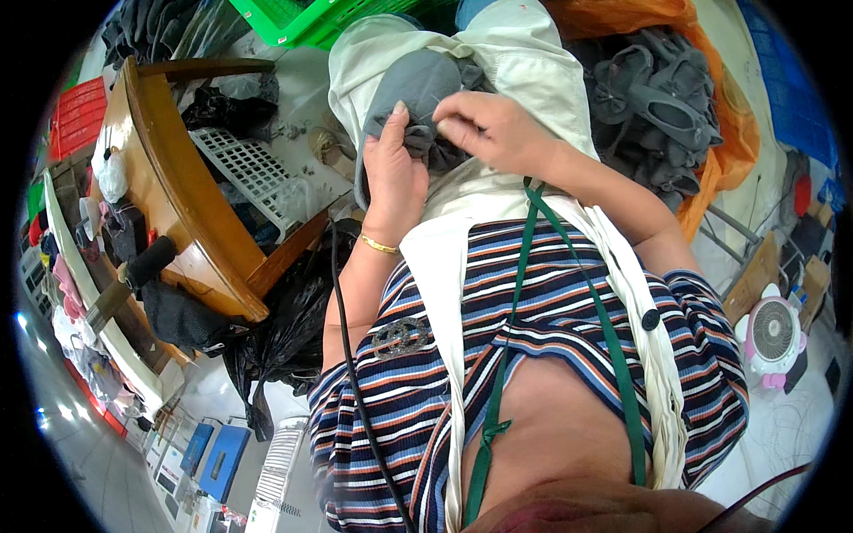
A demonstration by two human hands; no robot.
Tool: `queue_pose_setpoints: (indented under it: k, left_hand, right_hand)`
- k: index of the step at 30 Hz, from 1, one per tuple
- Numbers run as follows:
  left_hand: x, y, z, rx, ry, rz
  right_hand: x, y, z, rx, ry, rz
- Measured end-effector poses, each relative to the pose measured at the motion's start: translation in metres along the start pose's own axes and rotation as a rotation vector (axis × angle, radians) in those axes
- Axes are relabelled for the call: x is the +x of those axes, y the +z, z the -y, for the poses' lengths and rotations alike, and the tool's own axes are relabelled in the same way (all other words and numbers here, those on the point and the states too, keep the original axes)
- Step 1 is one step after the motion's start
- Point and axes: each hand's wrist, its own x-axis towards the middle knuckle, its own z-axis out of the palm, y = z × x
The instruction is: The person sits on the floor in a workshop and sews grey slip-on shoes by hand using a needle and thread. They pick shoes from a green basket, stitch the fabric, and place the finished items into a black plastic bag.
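On my lap, over the white apron (542, 98), lies a grey cloth shoe (418, 80) with its sole side showing and a gathered bow of the same cloth at its lower part. My left hand (395, 169) grips the shoe, its thumb pressed against the gathered cloth. Just right of the bow, my right hand (498, 133) is closed in a pinch, thumb against forefinger. Whatever sits between those fingertips is too small to make out. Part of the dark cloth below the shoe is hidden by both hands.
To the right, an orange bag (737, 133) holds a pile of grey cloth shoes (657, 107). A brown wooden table (191, 195) stands at left, beside a white plastic crate (244, 164) and black plastic bags (293, 302). Ahead is a green crate (293, 22); a pink-white fan (771, 333) stands far right.
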Motion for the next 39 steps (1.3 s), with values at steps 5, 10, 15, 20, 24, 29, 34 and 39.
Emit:
queue_pose_setpoints:
  k: [5,10,15,20,24,29,34,39]
  left_hand:
    - [0.003,-0.003,0.006,0.024,0.006,0.000]
    - [0.010,-0.004,0.007,0.048,-0.009,-0.071]
    - [0.012,-0.005,0.011,0.050,0.013,-0.053]
    - [0.012,-0.004,0.013,0.075,0.056,-0.040]
    - [0.013,-0.007,0.013,0.088,0.032,-0.077]
    - [0.013,-0.010,0.012,0.067,-0.028,-0.046]
    - [0.014,-0.008,0.012,0.067,0.016,-0.030]
    - [0.014,-0.008,0.010,0.096,0.002,-0.024]
  right_hand:
    - [0.000,-0.007,0.005,0.421,0.305,-0.018]
    - [-0.013,-0.027,0.012,0.214,0.408,0.161]
    - [-0.016,-0.032,0.006,0.507,0.395,0.129]
    - [0.001,-0.018,-0.001,0.596,0.526,0.041]
    - [0.011,-0.006,0.001,0.445,0.484,0.055]
    - [0.016,0.001,0.001,0.314,0.485,0.073]
    - [0.016,0.000,0.001,0.265,0.468,0.067]
    - [0.018,-0.001,0.001,0.246,0.470,0.078]
